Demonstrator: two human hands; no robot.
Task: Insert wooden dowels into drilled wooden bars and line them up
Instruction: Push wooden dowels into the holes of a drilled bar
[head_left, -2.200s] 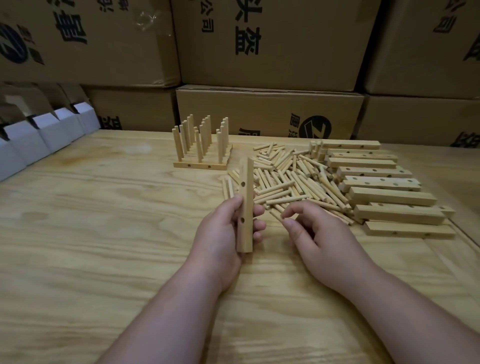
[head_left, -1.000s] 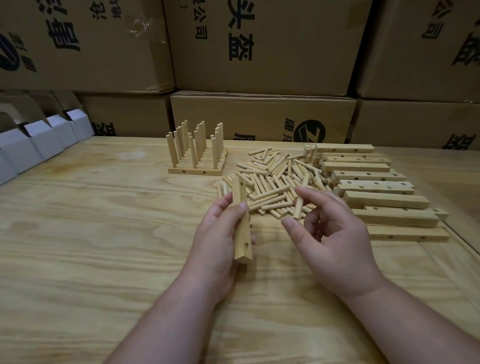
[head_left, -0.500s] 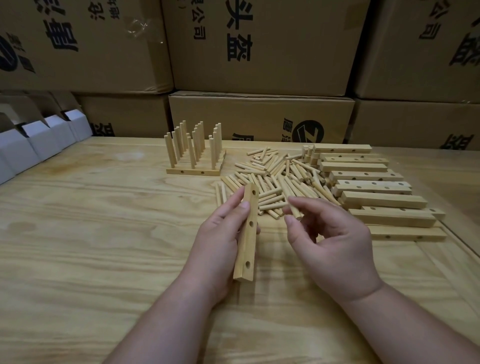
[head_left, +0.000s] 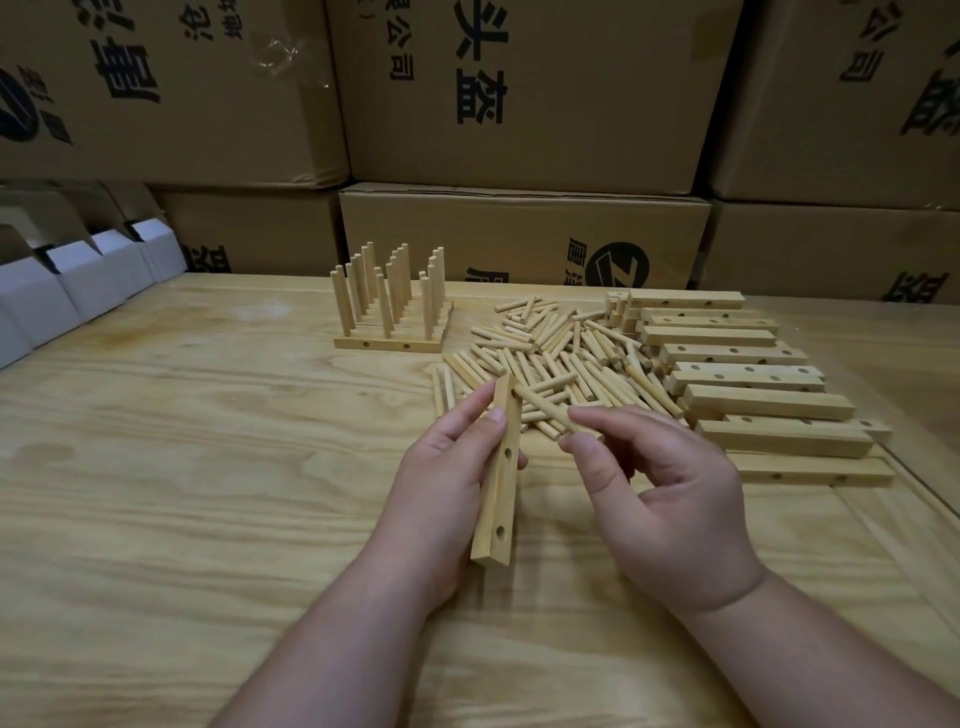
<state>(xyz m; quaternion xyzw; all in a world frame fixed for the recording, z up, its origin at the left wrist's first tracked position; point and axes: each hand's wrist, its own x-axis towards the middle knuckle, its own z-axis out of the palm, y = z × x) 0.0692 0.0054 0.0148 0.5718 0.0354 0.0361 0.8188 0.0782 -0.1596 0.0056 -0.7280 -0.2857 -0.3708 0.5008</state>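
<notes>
On the pale plywood table (head_left: 182, 467), grain wavy and knotted, the left hand (head_left: 447, 483) grips a drilled bar (head_left: 500, 467): square section, smooth light wood, round holes along the face turned toward the right. Bar held nearly upright, lower end near the table, upper end between thumb and fingertips; the fingers wrap it from the left and behind.

Right hand (head_left: 660, 499) pinches a dowel (head_left: 545, 410) between thumb and forefinger at its near end. Dowel is a short round peg, same pale wood, lying slanted; its far end sits at the top of the bar, touching or just beside it. Whether it has entered a hole cannot be told.

Behind the hands: a loose heap of dowels (head_left: 561, 353), crossed at all angles. Right of the heap, a row of spare bars (head_left: 748, 379) lying flat, some with holes showing on top. Left of the heap, finished bars (head_left: 392, 332) side by side, each with pegs standing upright in three rows.

Stacked brown cardboard boxes (head_left: 524, 93) with black print form the backdrop; white folded cartons (head_left: 78, 280) at far left.
</notes>
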